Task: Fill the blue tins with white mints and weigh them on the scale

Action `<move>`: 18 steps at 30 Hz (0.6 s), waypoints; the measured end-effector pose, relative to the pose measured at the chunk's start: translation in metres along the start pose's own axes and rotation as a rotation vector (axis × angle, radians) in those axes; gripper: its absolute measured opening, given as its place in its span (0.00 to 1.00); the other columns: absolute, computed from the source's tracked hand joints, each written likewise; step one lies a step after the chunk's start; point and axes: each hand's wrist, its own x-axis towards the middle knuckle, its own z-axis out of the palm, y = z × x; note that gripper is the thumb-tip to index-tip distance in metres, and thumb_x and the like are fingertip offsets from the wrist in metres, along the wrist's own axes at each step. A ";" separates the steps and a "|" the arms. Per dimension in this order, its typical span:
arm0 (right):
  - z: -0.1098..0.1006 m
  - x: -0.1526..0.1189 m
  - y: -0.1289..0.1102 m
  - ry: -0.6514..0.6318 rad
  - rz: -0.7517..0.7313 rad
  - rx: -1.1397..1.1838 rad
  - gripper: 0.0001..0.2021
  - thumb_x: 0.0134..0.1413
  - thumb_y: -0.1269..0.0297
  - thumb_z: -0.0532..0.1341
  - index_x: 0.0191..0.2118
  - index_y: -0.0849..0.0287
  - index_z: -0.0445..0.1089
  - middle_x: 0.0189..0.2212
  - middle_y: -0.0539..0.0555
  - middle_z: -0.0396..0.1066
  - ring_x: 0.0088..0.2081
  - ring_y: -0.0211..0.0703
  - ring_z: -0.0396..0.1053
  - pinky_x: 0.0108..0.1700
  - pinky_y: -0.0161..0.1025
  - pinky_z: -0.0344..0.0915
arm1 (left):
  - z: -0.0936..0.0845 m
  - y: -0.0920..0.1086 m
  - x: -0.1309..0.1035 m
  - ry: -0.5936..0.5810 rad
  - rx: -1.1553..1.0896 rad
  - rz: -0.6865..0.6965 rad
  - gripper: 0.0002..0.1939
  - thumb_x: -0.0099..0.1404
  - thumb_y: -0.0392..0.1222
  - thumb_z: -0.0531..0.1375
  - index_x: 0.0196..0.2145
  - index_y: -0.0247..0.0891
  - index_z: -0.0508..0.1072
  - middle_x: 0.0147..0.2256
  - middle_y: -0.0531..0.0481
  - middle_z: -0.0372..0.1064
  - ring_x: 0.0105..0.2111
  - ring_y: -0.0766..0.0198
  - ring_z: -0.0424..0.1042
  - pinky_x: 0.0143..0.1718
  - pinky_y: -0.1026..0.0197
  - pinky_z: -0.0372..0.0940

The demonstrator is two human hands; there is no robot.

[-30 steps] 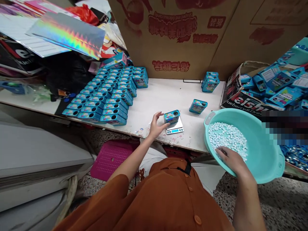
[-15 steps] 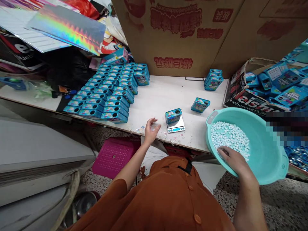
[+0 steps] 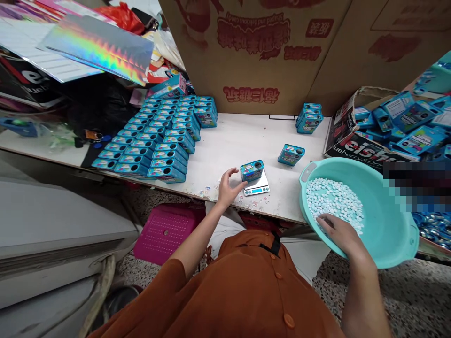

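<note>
Blue, glossy and round-holed on top, the tin point(image 3: 252, 171) stands upright; left grip point(image 3: 237, 177) spread beside it.

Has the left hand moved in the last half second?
Yes. The left hand has moved to the right, closer to the scale, with its thumb now close by the blue tin on it.

A tin point(image 3: 252, 171) sits on the scale point(image 3: 257, 185), with grouped tins point(image 3: 155, 141) left and the basin point(image 3: 384, 220) right.
</note>
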 end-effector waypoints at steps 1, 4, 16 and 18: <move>0.000 0.000 0.000 0.000 -0.001 -0.001 0.18 0.59 0.48 0.50 0.42 0.52 0.71 0.45 0.54 0.74 0.45 0.52 0.70 0.40 0.40 0.59 | 0.004 0.001 0.004 -0.013 0.025 0.000 0.31 0.54 0.48 0.68 0.53 0.41 0.64 0.51 0.43 0.67 0.54 0.54 0.66 0.57 0.50 0.59; 0.001 -0.001 0.000 0.005 -0.002 -0.004 0.18 0.59 0.49 0.50 0.42 0.52 0.72 0.45 0.54 0.74 0.44 0.52 0.70 0.40 0.40 0.59 | 0.016 0.005 0.015 -0.086 0.076 -0.028 0.26 0.54 0.47 0.68 0.49 0.40 0.68 0.48 0.44 0.70 0.51 0.53 0.68 0.52 0.51 0.63; 0.000 -0.007 -0.013 0.041 -0.045 0.028 0.18 0.62 0.53 0.49 0.41 0.57 0.72 0.40 0.57 0.75 0.39 0.48 0.70 0.35 0.37 0.57 | 0.051 0.151 0.045 -0.283 -0.010 0.614 0.17 0.63 0.40 0.62 0.50 0.43 0.69 0.47 0.46 0.71 0.49 0.58 0.69 0.52 0.54 0.65; -0.001 -0.008 -0.016 0.059 -0.052 -0.003 0.17 0.63 0.55 0.49 0.40 0.58 0.72 0.41 0.58 0.75 0.41 0.48 0.70 0.36 0.37 0.56 | 0.067 0.163 0.048 -0.396 -0.002 0.679 0.16 0.62 0.40 0.62 0.49 0.42 0.70 0.46 0.46 0.72 0.49 0.58 0.70 0.52 0.52 0.66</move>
